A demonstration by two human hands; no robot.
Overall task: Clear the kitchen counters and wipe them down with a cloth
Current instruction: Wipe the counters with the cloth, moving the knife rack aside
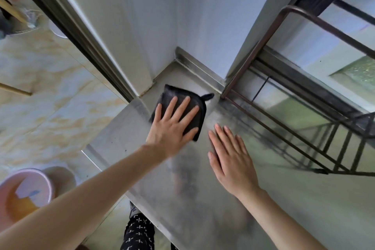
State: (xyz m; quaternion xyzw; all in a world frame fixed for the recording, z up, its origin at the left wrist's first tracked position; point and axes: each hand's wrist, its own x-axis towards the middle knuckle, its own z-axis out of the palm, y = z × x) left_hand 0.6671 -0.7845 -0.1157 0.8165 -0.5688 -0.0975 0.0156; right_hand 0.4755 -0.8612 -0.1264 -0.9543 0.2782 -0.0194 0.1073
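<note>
A black folded cloth (197, 103) lies flat on the shiny steel counter (182, 178), close to the corner where the white wall meets the window frame. My left hand (173, 122) presses down on the cloth with straight, spread fingers. Just right of the cloth, my right hand (229, 154) rests flat on the bare counter, fingers straight and together, not touching the cloth.
A brown metal window railing (284, 91) borders the counter's right side. A pink basin (26, 186) sits on the marbled floor at lower left. A sliding door track (67, 20) runs along the left of the wall. My patterned trouser leg (138, 231) shows below the counter edge.
</note>
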